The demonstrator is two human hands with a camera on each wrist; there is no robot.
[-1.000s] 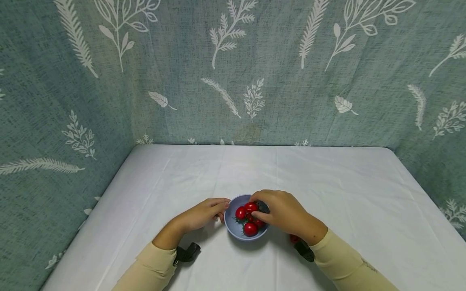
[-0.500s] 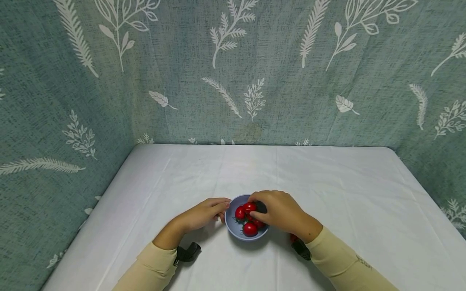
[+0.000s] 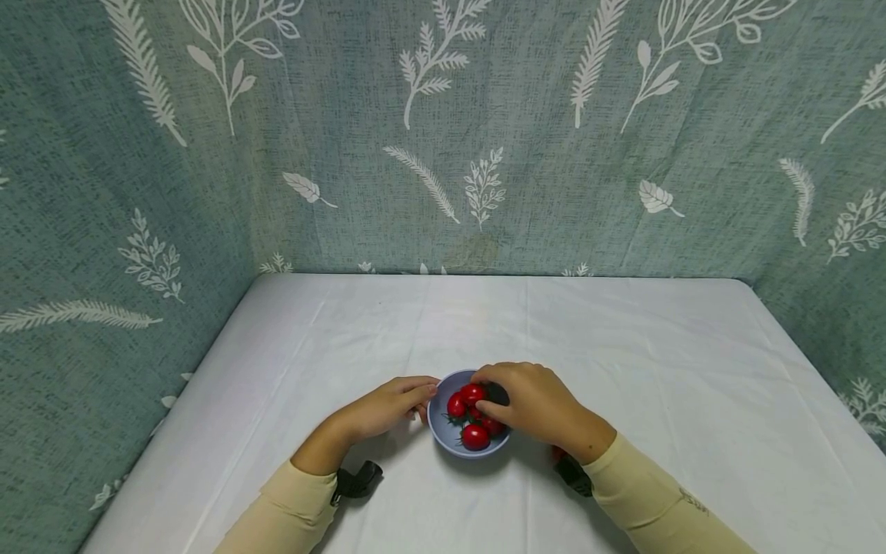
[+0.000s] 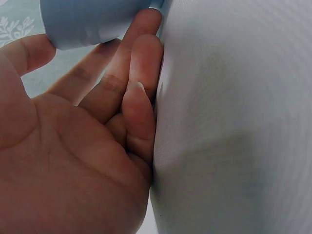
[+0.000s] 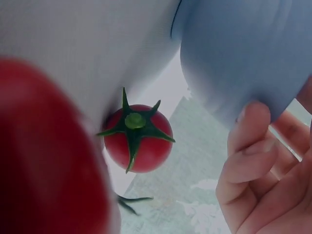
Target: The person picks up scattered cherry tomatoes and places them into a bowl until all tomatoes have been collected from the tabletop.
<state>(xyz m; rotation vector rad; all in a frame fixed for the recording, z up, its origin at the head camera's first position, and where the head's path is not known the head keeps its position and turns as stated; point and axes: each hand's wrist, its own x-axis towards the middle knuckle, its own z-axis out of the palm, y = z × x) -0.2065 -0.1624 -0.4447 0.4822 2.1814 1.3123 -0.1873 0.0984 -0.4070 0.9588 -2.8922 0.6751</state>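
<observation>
A blue-lavender bowl [image 3: 443, 435] with several red tomatoes [image 3: 474, 437] stands on the white-covered table in the head view. My left hand [image 3: 384, 408] holds the bowl's left side, thumb at the rim, other fingers low along the outer wall. Over the right rim, my right hand [image 3: 533, 400] reaches in, thumb and index around a tomato [image 3: 474, 394]. The right wrist view shows its lower fingers [image 5: 248, 161] curled against the bowl's outside. Outside the bowl are one tomato with a green star-shaped stem [image 5: 146, 153] and a larger blurred one [image 5: 48, 156] close to the camera.
A white cloth [image 3: 388, 308] covers the table. Green leaf-patterned fabric [image 3: 346, 154] hangs behind it and at both sides. Black wrist devices [image 3: 358, 482] show under both sleeves. The right forearm partly covers a tomato [image 3: 557, 452] on the table.
The tomato at my right fingertips has shifted slightly left within the bowl, along with that hand. My left hand and the bowl are almost unchanged.
</observation>
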